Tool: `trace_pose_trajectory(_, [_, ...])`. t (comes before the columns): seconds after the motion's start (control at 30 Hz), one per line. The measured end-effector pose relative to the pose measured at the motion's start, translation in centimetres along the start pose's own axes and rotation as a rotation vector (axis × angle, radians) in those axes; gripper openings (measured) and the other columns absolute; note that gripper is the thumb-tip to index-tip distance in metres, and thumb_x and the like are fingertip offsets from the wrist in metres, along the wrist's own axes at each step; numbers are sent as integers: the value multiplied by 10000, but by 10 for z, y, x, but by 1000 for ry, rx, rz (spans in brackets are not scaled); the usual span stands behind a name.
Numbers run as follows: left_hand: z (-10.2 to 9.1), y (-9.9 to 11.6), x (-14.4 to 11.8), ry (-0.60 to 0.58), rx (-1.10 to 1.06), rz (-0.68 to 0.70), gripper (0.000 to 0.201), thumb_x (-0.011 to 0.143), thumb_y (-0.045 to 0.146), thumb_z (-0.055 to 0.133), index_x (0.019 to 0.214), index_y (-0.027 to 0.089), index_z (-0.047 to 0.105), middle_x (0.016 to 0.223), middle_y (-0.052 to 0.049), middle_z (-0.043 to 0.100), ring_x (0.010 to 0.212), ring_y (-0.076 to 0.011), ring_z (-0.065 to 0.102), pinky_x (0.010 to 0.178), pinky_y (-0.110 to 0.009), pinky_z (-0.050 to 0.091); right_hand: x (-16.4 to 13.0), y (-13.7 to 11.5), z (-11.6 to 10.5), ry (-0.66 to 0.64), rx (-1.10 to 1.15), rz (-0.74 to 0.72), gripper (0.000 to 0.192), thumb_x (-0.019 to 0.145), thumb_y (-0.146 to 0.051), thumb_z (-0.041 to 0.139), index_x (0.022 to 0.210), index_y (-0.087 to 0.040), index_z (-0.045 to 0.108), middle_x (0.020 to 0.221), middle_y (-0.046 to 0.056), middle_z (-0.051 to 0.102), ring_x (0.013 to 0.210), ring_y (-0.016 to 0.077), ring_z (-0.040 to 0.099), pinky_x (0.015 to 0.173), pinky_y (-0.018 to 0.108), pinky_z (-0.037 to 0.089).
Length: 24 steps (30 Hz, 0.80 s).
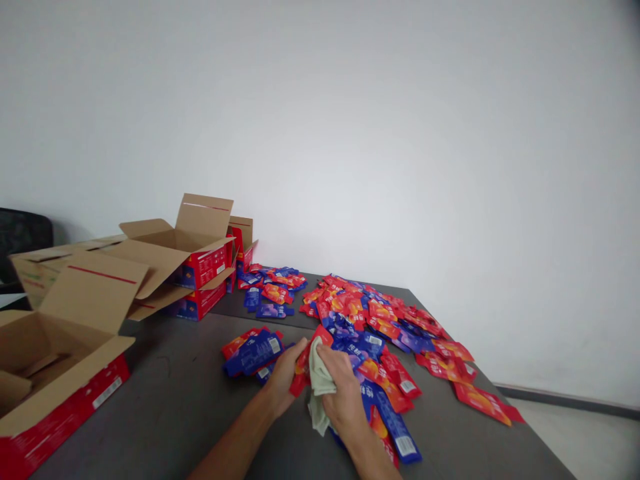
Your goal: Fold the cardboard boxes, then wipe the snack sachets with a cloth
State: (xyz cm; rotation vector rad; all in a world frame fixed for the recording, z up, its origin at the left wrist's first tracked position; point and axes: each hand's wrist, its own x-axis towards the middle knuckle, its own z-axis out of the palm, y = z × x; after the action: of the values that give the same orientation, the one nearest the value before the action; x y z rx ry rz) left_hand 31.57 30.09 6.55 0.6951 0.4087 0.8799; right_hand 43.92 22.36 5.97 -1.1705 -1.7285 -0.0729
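My left hand (284, 379) is closed around a red pouch (301, 371), held above the dark table. In my right hand (345, 390) is a pale green cloth (320, 380), bunched up and pressed against the pouch, with a loose end hanging below. Part of the pouch is hidden behind the cloth and fingers. Beside my left hand lies a small heap of blue and red pouches (257, 352). Under and to the right of my right hand, more blue and red pouches (385, 380) are spread out.
An open carton (65, 340) stands at the near left, with further open cartons (210, 267) stacked behind it. A large pile of pouches (350, 300) runs along the far right, and a smaller pile (275, 287) sits at the back. A white wall (380, 133) rises behind the table (165, 400).
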Motion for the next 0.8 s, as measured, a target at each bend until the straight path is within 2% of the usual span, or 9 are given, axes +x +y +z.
trace_pose_trajectory(0.07, [2, -3, 0, -2, -65, -20, 342, 838, 408, 655, 1001, 112, 707, 964, -113, 744, 922, -245, 693, 827, -328, 529, 2, -6, -1, -67, -20, -28, 669, 797, -29, 529, 1415, -280, 472, 1382, 84, 551, 1183, 249, 513, 984, 445, 472])
trace_pose_trajectory(0.2, [2, -2, 0, -2, -108, 38, 346, 849, 375, 656, 1112, 152, 676, 988, -76, 740, 927, -215, 694, 835, -297, 530, 3, -12, -1, -182, -60, -49, 778, 709, 14, 528, 1422, -294, 468, 1407, 64, 533, 1156, 253, 487, 976, 447, 479])
trace_pose_trajectory(0.27, [2, -1, 0, -24, -100, 5, 357, 851, 365, 653, 1134, 149, 671, 996, -81, 739, 947, -219, 691, 846, -299, 530, 2, -6, -1, -150, -60, -46, 787, 697, 31, 503, 1412, -297, 483, 1398, 57, 542, 1148, 249, 474, 970, 437, 483])
trace_pose_trajectory(0.4, [6, -6, -1, -97, -53, -7, 381, 866, 348, 632, 1203, 171, 645, 1089, -84, 724, 1025, -225, 671, 903, -321, 514, 0, 12, -6, 36, -128, 57, 801, 682, 55, 448, 1407, -282, 489, 1417, 54, 529, 1115, 252, 462, 964, 461, 469])
trace_pose_trajectory(0.47, [7, -8, -2, -132, -44, 7, 392, 875, 353, 617, 1226, 178, 631, 1118, -85, 715, 1045, -227, 665, 923, -334, 506, 0, 14, -11, 58, -168, 92, 805, 673, 58, 442, 1399, -285, 500, 1425, 45, 524, 1103, 258, 462, 962, 475, 457])
trace_pose_trajectory(0.57, [4, -8, -1, -118, -66, 11, 360, 867, 341, 626, 1184, 171, 642, 1072, -78, 727, 1011, -225, 675, 904, -329, 510, 5, 2, -16, -50, -144, 54, 785, 661, 52, 469, 1371, -275, 537, 1402, 46, 550, 1113, 269, 465, 972, 470, 444])
trace_pose_trajectory(0.67, [0, -2, 0, -89, -79, -48, 343, 866, 376, 625, 1125, 154, 656, 983, -79, 740, 925, -218, 694, 832, -306, 526, 11, -25, -17, -218, -63, 4, 751, 663, 54, 489, 1333, -274, 575, 1352, 49, 590, 1060, 250, 504, 918, 404, 473])
trace_pose_trajectory(0.73, [0, 4, -2, -90, -76, -119, 395, 871, 439, 603, 1118, 135, 660, 948, -97, 742, 890, -229, 701, 792, -309, 534, 14, -41, -17, -300, -21, -20, 722, 651, 59, 500, 1276, -283, 618, 1314, 34, 616, 1010, 228, 530, 882, 366, 483])
trace_pose_trajectory(0.8, [3, 9, -5, -108, -71, -177, 478, 875, 506, 569, 1138, 116, 658, 961, -124, 740, 901, -251, 701, 785, -327, 539, 16, -51, -16, -339, -2, -28, 750, 602, 69, 506, 1251, -287, 632, 1295, 17, 629, 1014, 225, 531, 917, 375, 470])
